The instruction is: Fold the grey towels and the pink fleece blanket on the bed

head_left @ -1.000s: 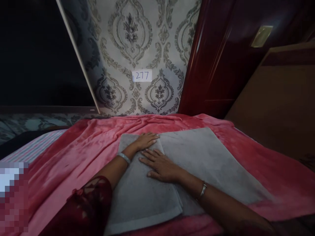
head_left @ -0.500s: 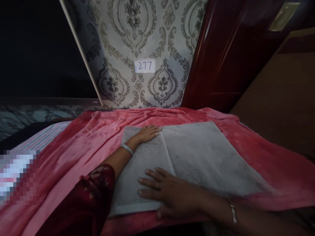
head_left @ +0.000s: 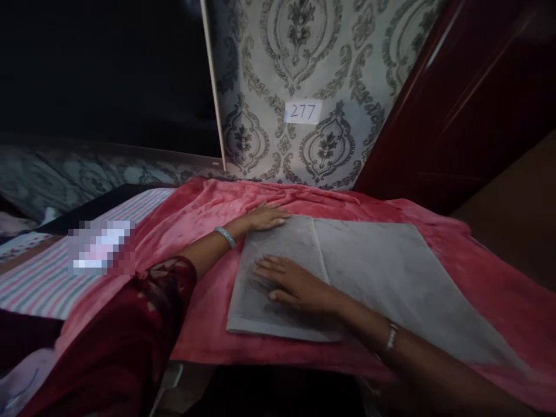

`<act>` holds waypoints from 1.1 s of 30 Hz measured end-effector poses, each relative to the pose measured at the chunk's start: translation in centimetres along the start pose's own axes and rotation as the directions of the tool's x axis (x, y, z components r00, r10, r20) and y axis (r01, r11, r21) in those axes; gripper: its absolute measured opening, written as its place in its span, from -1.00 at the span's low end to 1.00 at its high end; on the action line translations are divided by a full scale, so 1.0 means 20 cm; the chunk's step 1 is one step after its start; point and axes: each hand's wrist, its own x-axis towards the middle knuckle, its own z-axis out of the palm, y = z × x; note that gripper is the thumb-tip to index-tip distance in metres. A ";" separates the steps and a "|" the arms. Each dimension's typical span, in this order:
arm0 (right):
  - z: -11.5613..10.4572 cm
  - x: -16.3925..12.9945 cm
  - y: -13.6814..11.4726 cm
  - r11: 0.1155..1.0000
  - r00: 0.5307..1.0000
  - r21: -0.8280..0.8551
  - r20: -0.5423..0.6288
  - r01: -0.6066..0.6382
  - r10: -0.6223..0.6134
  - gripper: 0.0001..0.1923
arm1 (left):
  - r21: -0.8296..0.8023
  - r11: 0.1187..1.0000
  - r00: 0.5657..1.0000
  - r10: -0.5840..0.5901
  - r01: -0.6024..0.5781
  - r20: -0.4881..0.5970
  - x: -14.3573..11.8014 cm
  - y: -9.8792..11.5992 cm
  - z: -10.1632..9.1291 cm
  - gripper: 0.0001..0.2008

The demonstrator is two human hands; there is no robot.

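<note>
"At the far left corner?"

"The left hand rests palm down, fingers nearly together, on gray cloth over the pink blanket."

"Further right?"

"The right hand lies flat on its folded flap, fingers apart, farther from the near edge than half a second ago."

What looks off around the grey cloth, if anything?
A pixelated patch covers part of the striped cloth at left, hiding what is there. The pink blanket is bunched in creases behind the grey cloth. No clear spill or damage.
</note>
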 end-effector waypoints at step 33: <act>-0.03 -0.18 -0.01 0.991 0.990 0.033 -0.065 -0.126 0.128 -0.35 | 0.098 0.992 0.996 -0.081 0.085 -0.043 -0.03 0.09 0.00 -0.42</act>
